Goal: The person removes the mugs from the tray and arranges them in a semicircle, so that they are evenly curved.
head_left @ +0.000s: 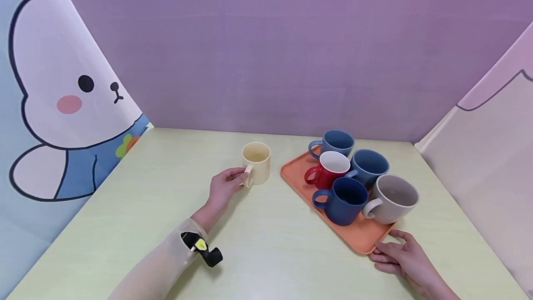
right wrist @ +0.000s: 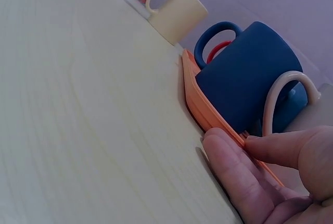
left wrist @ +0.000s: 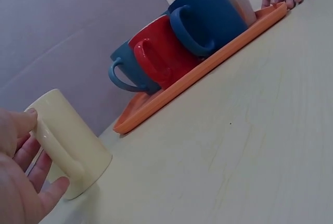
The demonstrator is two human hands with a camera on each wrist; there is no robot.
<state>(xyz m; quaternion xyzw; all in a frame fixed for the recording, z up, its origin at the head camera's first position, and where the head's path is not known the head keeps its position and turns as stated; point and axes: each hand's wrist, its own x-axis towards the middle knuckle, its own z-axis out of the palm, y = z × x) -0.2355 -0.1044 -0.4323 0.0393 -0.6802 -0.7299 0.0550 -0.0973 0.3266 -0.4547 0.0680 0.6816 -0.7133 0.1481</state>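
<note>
A cream-yellow mug (head_left: 261, 170) stands upright on the table, left of an orange tray (head_left: 300, 180). My left hand (head_left: 225, 188) is at its handle (left wrist: 57, 148), the thumb on the handle's upper part and the fingertips just beside and behind it. On the tray sit a red mug (head_left: 326, 180), a dark blue mug (head_left: 343, 207), a pale grey mug (head_left: 395, 203) and two grey-blue mugs (head_left: 338, 140). My right hand (head_left: 405, 258) holds the tray's near right corner, thumb on the rim (right wrist: 229, 131) and fingers underneath.
The pale table (head_left: 266, 253) meets a purple backdrop (head_left: 266, 59) behind the mugs. A cartoon-printed cloth (head_left: 46, 82) hangs along the left side, and a light cloth (head_left: 491, 165) along the right. A small black camera (head_left: 212, 256) is strapped on the left wrist.
</note>
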